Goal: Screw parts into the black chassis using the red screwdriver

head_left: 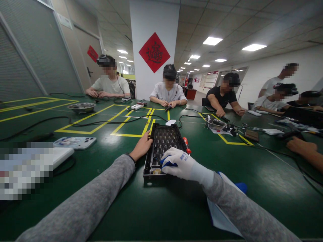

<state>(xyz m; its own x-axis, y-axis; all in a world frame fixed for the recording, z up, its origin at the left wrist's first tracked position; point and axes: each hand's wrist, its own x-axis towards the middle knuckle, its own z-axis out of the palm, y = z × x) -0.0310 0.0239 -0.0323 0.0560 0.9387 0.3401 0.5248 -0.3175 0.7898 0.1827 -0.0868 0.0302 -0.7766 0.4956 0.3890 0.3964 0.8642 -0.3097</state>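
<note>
A black rectangular case with rows of small dark compartments lies lengthwise before me on the green table. My left hand, bare, grips its left edge, thumb toward the far end. On my right hand is a white glove with blue fingertips. Its fingers curl down into the near end of the case; whatever they hold is hidden. Close by those fingers, a small yellowish part shows in the near left corner. A red-handled object lies against the right side of the case, partly covered by my glove.
A loose glove lies under my right forearm. Left are a phone and a blurred-out white object. Metal bowls and black cables lie farther off. Several people sit around the table; one hand reaches in at right.
</note>
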